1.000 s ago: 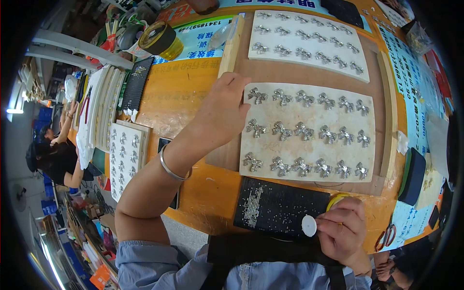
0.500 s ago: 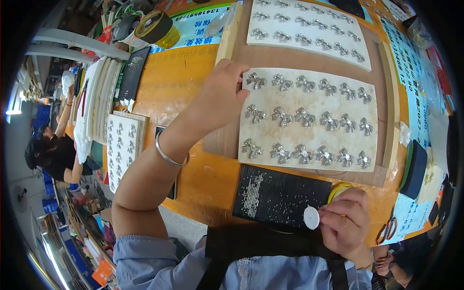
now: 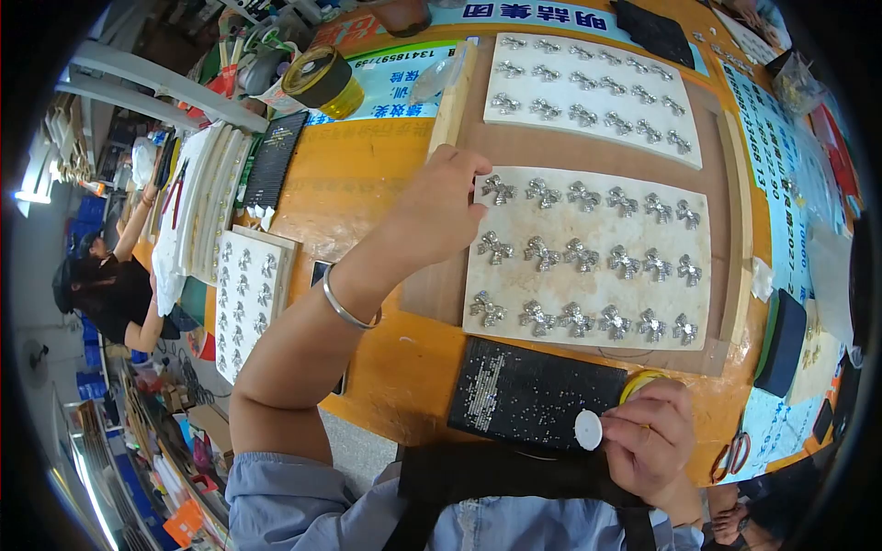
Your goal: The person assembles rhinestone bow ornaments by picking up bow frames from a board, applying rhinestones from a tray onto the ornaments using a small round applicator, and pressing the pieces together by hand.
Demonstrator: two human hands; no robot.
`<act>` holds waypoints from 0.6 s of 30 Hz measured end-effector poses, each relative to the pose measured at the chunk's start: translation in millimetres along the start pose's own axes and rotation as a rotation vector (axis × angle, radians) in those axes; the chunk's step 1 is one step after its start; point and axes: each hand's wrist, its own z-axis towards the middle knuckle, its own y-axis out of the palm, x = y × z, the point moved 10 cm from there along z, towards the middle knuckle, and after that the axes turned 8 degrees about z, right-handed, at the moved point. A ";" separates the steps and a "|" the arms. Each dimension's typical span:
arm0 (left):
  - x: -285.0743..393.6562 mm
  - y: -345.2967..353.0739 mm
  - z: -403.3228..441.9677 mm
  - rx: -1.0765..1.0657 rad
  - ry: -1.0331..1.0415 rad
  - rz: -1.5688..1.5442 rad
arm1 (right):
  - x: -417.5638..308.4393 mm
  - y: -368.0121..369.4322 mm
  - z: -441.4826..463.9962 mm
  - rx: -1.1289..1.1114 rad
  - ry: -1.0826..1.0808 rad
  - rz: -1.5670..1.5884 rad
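Observation:
A white board [image 3: 588,289] with rows of silver bow-shaped pieces [image 3: 581,256] lies flat before me. At its upper left corner, my left hand [image 3: 446,207] has its curled fingers and thumb closed on the edge. Low on the right, my right hand [image 3: 650,441] pinches a small white disc [image 3: 588,430] between thumb and fingers. That disc is over the right end of a ridged black tray [image 3: 551,376], where many tiny pale stones are scattered and a block of them stands in lines. Behind the right hand a yellow ring-shaped thing [image 3: 640,381] is partly hidden.
A second board of bows [image 3: 514,115] lies farther back, between wooden rails [image 3: 732,230]. Another stands at the left [image 3: 285,253]. Red-handled scissors [image 3: 732,456] lie at the right, a jar of yellow liquid [image 3: 344,96] at the back left. A co-worker [image 3: 110,294] is at far left.
The view has tilted, so the boards and table appear lower in it. Both hands keep their holds; the right hand with the disc stays by the black tray.

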 end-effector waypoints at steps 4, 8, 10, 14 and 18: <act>1.6 -1.0 0.8 -0.023 -0.004 0.013 | 0.1 -0.2 -0.6 0.003 0.007 0.009; 2.9 -0.6 2.7 -0.037 0.004 0.050 | -0.1 -0.8 -0.8 0.011 0.008 0.009; 3.1 -1.7 2.7 -0.025 0.006 0.056 | 0.4 -0.4 -1.1 0.004 0.016 0.012; 4.4 -2.7 2.2 -0.009 0.015 0.067 | -0.7 0.0 -0.1 -0.006 0.014 0.006; 5.7 -1.5 3.9 -0.012 0.056 0.108 | -0.7 -0.1 -0.4 0.010 0.012 0.002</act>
